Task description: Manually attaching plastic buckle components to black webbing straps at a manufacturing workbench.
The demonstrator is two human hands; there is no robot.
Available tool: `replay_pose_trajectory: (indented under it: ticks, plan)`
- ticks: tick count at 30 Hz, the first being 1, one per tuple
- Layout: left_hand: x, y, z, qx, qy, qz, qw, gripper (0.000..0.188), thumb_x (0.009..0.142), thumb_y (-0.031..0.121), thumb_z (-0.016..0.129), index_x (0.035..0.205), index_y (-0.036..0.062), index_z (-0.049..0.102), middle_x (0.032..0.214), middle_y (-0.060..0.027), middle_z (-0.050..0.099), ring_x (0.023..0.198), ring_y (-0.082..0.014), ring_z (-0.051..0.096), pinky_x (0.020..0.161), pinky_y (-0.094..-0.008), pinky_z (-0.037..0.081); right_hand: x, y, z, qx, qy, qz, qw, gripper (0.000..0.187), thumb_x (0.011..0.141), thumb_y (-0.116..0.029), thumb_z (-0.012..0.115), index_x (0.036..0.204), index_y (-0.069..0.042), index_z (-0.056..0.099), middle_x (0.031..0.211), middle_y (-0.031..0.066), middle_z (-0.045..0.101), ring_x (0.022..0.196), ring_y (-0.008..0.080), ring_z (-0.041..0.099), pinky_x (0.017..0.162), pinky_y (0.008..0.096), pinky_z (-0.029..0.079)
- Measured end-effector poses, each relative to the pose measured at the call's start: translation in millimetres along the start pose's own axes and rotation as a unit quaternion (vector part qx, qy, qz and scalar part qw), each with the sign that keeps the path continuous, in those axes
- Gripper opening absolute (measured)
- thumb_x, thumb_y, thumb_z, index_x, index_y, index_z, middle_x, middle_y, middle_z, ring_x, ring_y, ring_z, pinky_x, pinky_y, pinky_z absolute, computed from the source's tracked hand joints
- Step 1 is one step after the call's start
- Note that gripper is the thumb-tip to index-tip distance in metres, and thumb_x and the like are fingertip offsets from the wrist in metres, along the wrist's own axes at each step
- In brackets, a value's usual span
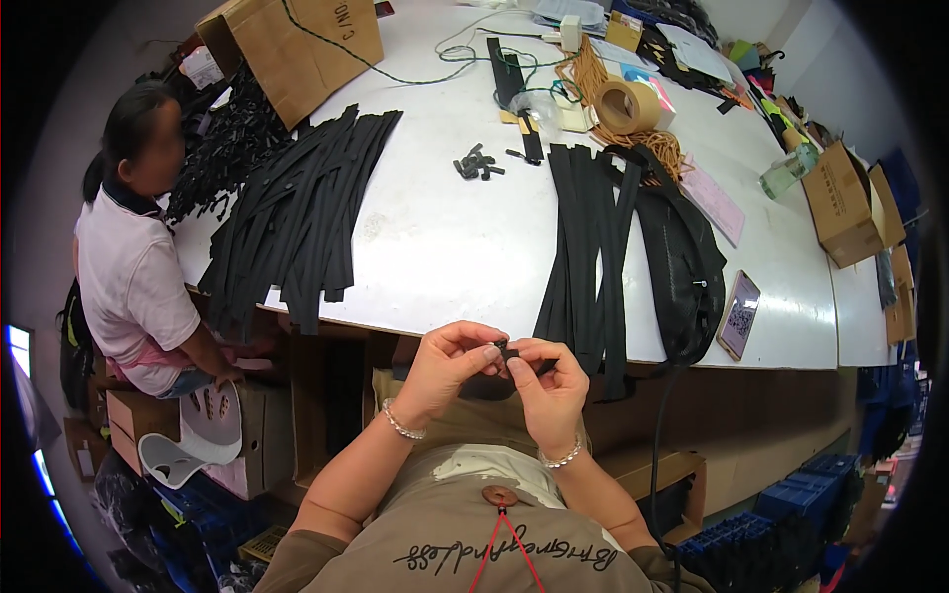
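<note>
Just off the table's front edge, my left hand (pixel 447 374) and my right hand (pixel 550 389) meet at the fingertips. Between them they pinch a small black piece (pixel 507 352); fingers cover most of it, so its exact kind does not show. Long flat black strips (pixel 580 247) lie close ahead of my right hand, their ends hanging over the edge. To the left, a wider spread of similar black strips (pixel 297 203) also overhangs the edge. Several small black pieces (pixel 478 163) lie loose further back on the white table (pixel 435 257).
A black bag (pixel 682 267) and a phone (pixel 738 314) lie on the right. Behind them are a tape roll (pixel 628 107), tan cord (pixel 583 74), a bottle (pixel 789 170) and a carton (pixel 842 206). At left, a person (pixel 138 247) sits beside a large box (pixel 297 49) and black pieces.
</note>
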State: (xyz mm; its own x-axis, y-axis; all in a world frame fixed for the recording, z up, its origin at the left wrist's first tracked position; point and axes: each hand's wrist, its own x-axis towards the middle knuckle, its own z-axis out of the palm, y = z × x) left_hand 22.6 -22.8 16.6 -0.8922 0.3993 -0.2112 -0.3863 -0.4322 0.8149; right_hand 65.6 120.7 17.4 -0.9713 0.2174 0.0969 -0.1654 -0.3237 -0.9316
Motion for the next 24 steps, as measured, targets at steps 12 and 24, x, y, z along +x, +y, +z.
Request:
replay_pose_trajectory:
  ticks: [12, 24]
  plan:
    - [-2, 13, 0, 0.033, 0.032, 0.072, 0.996, 0.017, 0.081, -0.004, 0.062, 0.098, 0.0001, 0.059, 0.096, -0.0102, 0.064, 0.086, -0.0137, 0.062, 0.075, -0.0252, 0.053, -1, -6, 4, 0.021, -0.018, 0.037, 0.999, 0.009, 0.083, 0.006, 0.059, 0.091, 0.005, 0.056, 0.088, 0.0106, 0.062, 0.077, 0.0126, 0.061, 0.067, 0.0234, 0.052]
    - [-1, 17, -14, 0.066, -0.036, 0.029, 0.997, 0.015, 0.082, -0.001, 0.062, 0.097, 0.0016, 0.063, 0.096, -0.0082, 0.066, 0.084, -0.0104, 0.062, 0.070, -0.0225, 0.051, 8, -20, 0, 0.070, -0.104, 0.212, 0.969, 0.007, 0.084, -0.001, 0.061, 0.086, 0.006, 0.061, 0.073, 0.0093, 0.063, 0.062, 0.0126, 0.061, 0.054, 0.0235, 0.052]
